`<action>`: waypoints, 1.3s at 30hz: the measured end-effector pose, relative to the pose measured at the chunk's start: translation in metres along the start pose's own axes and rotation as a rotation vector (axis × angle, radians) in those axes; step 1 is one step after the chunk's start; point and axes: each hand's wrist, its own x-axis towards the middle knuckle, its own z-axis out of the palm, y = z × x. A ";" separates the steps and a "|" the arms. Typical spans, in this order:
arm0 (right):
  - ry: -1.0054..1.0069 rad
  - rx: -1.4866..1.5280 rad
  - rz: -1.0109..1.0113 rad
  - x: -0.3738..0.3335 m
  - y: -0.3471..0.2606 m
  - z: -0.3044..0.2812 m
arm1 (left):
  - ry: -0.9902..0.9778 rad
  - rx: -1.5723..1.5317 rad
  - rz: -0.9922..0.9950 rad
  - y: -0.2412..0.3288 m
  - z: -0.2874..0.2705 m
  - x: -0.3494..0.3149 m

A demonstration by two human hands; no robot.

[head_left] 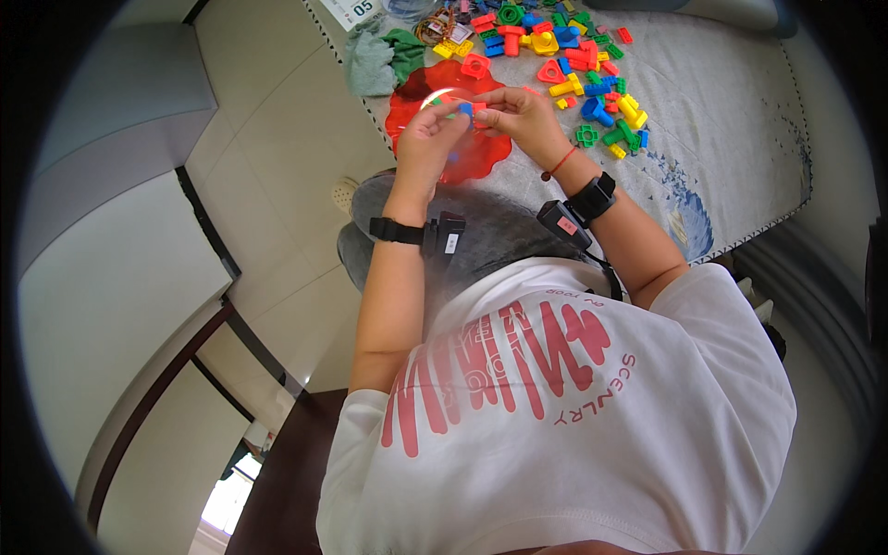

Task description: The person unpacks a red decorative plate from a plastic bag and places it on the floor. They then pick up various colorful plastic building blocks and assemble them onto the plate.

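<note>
Both hands meet above a red plate with a wavy rim [483, 165]. Between the fingertips of my left hand [427, 139] is a small blue building brick [465, 109]. My right hand [525, 118] pinches a small red building brick [479, 109] right against the blue one; whether the two are locked together is too small to tell. Fingers of both hands are closed. Bits of red and green show beside the left fingers, partly hidden. A red block with a hole [475, 65] lies at the plate's far rim.
Loose plastic blocks, nuts and bolts, among them a yellow nut [544, 42] and a green flower-shaped piece [587, 136], spread beyond and right of the plate. Greenish cloths [370, 65] lie at the table's left edge. A grey tablecloth [721, 120] covers the table.
</note>
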 end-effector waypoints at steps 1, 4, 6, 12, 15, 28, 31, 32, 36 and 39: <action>0.000 -0.011 0.001 0.000 0.000 0.000 | 0.014 -0.006 -0.005 0.000 0.000 0.000; -0.002 -0.049 -0.002 0.001 0.002 -0.001 | 0.027 0.009 -0.029 -0.001 0.000 -0.001; -0.012 -0.077 -0.015 0.001 -0.001 -0.001 | 0.013 -0.006 -0.032 -0.001 0.000 -0.001; -0.029 -0.158 -0.030 0.003 -0.001 0.001 | 0.013 0.040 -0.067 -0.001 -0.003 0.001; -0.042 -0.090 0.029 0.004 0.012 0.008 | 0.038 0.065 -0.092 -0.001 -0.007 0.000; -0.053 -1.096 -0.478 0.149 0.030 -0.018 | 0.168 0.407 0.127 -0.032 -0.055 0.032; -0.187 -1.326 -0.453 0.179 0.046 -0.016 | 0.130 0.355 0.090 -0.022 -0.047 0.034; -0.200 -1.426 -0.445 0.178 0.040 -0.005 | 0.150 0.343 0.084 -0.024 -0.050 0.033; -0.269 -1.567 -0.561 0.188 0.026 0.002 | 0.142 0.340 0.152 -0.030 -0.056 0.040; -0.369 -1.604 -0.611 0.191 0.028 -0.010 | 0.142 0.293 0.128 -0.024 -0.054 0.041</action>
